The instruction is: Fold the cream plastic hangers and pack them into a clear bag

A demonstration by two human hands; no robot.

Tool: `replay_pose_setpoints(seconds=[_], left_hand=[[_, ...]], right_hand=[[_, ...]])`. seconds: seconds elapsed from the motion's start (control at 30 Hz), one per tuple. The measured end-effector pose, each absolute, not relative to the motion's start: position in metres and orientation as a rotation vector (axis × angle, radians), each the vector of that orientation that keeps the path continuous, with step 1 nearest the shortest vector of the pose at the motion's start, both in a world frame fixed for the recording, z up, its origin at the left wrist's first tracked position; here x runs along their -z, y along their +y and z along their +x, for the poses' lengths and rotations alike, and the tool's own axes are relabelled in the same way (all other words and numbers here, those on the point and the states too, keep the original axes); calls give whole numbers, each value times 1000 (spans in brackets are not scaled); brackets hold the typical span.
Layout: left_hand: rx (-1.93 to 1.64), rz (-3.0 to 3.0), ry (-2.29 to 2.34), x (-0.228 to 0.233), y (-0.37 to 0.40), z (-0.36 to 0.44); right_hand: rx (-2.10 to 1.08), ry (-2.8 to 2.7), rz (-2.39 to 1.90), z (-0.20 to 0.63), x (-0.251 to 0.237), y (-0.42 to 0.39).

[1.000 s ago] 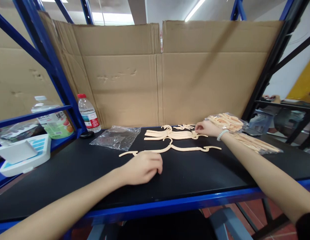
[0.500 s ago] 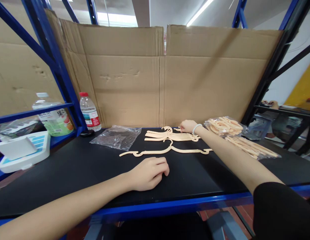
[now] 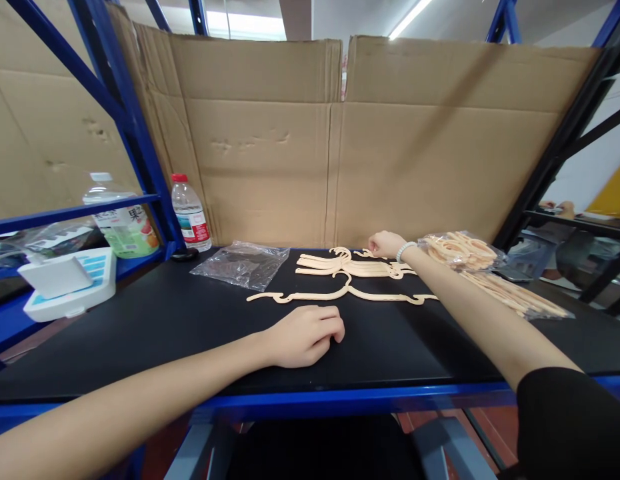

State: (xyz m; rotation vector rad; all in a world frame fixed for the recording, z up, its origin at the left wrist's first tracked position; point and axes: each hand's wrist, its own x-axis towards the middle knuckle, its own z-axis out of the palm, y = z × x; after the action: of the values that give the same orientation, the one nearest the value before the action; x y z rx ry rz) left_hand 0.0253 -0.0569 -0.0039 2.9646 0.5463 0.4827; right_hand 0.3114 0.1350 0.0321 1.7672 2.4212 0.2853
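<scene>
My left hand (image 3: 309,335) rests on the black table top with its fingers curled in and nothing visible in them. Just beyond it lies a single beige clothes hanger (image 3: 317,295), hook pointing away from me. Behind that is a stack of similar hangers (image 3: 366,268), their hooks bunched together. My right hand (image 3: 387,244), a pale beaded bracelet at its wrist, reaches past the stack's right part. Its fingers are bent together beside a small beige piece (image 3: 363,253) at the back; whether they hold anything is hidden.
A clear plastic bag (image 3: 241,265) lies flat to the left. Bagged beige pieces (image 3: 460,251) and longer bagged beige parts (image 3: 515,293) lie on the right. Bottles, including a red-capped one (image 3: 191,217), and a white device (image 3: 70,287) stand left. A cardboard wall (image 3: 260,147) closes the back.
The view has shifted slightly, so the scene sits a little higher and further right. Both hands keep nearly the same places over the table; the hangers have not visibly moved.
</scene>
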Motion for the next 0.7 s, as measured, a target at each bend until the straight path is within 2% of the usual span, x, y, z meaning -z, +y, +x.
replay_pose_setpoints(seconds=[0.23,0.7], left_hand=[[-473,2958,564,3,-58,25],[-505,2956,546,3,-56,27]], right_hand=[[-242,2441,1733,305,-24,137],[-235,2477,1923,301,-27,138]])
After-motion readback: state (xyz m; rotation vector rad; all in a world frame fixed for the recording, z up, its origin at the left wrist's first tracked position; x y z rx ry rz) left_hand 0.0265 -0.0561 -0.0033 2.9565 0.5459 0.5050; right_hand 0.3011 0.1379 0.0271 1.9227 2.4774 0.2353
